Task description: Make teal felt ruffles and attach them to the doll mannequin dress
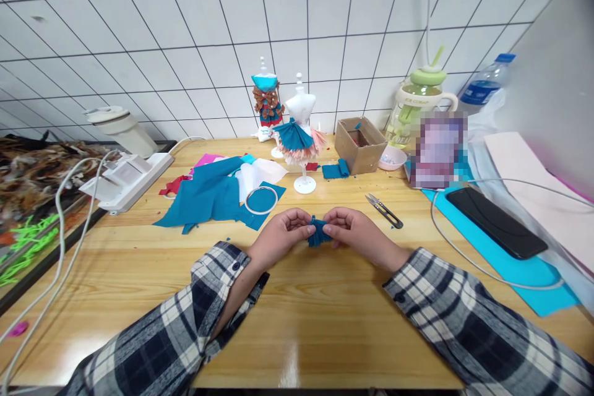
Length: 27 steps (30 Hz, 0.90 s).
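Note:
Between my two hands is a small gathered piece of teal fabric (318, 233), its folds bunched at the top. My left hand (284, 235) pinches its left side between thumb and fingers. On the opposite edge, my right hand (355, 233) grips it the same way. Just beyond stands a white miniature dress form (301, 112) wearing a pleated teal piece (293, 136) over a pink ruffled skirt (309, 151). Thread snips (384, 210) lie to the right of my right hand. A white ring (247, 201) rests on teal cloth (218, 195) to the left.
Behind stand a second dressed form (266, 102) and a cardboard box (359, 145), with a rolled teal strip (335, 169) nearby. At right are a black phone (496, 223), a cable and a large cup (420, 102). A power strip (134, 182) sits at left.

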{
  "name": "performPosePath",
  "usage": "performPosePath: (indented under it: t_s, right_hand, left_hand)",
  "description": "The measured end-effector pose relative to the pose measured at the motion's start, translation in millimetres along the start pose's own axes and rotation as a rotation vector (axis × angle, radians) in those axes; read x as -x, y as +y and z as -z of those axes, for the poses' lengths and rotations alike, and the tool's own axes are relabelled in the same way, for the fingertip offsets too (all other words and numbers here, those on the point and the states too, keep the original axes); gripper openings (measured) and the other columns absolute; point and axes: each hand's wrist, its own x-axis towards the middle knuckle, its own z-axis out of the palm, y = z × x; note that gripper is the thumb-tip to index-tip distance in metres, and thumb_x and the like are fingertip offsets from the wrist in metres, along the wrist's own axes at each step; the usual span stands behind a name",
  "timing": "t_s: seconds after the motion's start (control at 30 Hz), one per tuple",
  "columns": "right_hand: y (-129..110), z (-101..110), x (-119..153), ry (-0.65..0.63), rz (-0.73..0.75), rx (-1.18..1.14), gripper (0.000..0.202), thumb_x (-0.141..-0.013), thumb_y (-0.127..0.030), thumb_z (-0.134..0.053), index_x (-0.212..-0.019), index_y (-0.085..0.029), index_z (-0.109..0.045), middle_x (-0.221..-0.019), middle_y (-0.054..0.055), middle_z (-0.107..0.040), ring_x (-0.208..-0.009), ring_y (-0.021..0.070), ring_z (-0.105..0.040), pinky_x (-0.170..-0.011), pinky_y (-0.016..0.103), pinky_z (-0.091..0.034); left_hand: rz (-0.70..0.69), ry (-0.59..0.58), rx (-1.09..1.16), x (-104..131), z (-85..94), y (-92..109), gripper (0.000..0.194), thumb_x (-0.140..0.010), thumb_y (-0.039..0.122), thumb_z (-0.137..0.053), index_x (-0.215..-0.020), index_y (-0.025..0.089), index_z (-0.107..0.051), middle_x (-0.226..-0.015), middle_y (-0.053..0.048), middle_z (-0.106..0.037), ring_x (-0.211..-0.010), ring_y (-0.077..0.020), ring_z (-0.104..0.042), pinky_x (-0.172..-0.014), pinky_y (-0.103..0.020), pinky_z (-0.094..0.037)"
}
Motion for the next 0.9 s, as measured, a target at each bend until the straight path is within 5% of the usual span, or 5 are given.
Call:
performPosePath:
  t_s: [0.2, 0.43, 0.63, 0.9]
  right_hand:
    - [0.4, 2.4, 0.6, -0.011, -0.042, -0.352, 0.029, -0.073, -0.038, -0.074, -0.084, -0.018, -0.056, -0.069, -0.004, -0.055, -0.058, 0.008, -0.054, -0.052, 0.02, -0.05]
    - [-1.3, -6.8, 4.7, -0.086, -0.06, -0.402, 0.054, -0.07, -0.034, -0.078, -0.114, -0.024, -0.049, -0.095, 0.002, -0.064, -0.083, 0.0159, -0.065, -0.07, 0.03, -0.055]
    - [-0.7, -10.3, 3.7, -0.047, -0.071, -0.369, 0.072, -0.063, -0.028, -0.082, -0.123, -0.026, -0.043, -0.09, 0.001, -0.066, -0.081, 0.0167, -0.066, -0.072, 0.032, -0.054]
    - [-3.5, -5.0, 1.7, 0.049, 0.0, -0.407, 0.066, -0.064, -0.024, -0.079, -0.121, -0.024, -0.045, -0.089, 0.0, -0.067, -0.08, 0.0145, -0.065, -0.076, 0.029, -0.051]
  left_hand:
    - [0.088, -0.091, 0.106, -3.7, 7.0, -4.5, 0.037, -0.058, 0.031, -0.083, -0.088, 0.015, -0.066, -0.077, -0.001, -0.069, -0.069, -0.0116, -0.061, -0.069, -0.024, -0.047]
    - [-0.033, 0.04, 0.088, -1.5, 0.1, -6.4, 0.039, -0.06, 0.026, -0.083, -0.094, 0.016, -0.066, -0.083, -0.002, -0.069, -0.077, -0.0136, -0.064, -0.075, -0.027, -0.05]
    - [-0.049, 0.051, 0.113, -1.8, -0.3, -6.7, 0.04, -0.061, 0.024, -0.083, -0.095, 0.017, -0.066, -0.08, 0.0, -0.067, -0.076, -0.0124, -0.062, -0.075, -0.026, -0.05]
    - [-0.065, 0.03, 0.118, -1.3, -0.3, -6.0, 0.041, -0.064, 0.026, -0.08, -0.102, 0.017, -0.064, -0.09, -0.003, -0.068, -0.085, -0.0142, -0.063, -0.081, -0.028, -0.049]
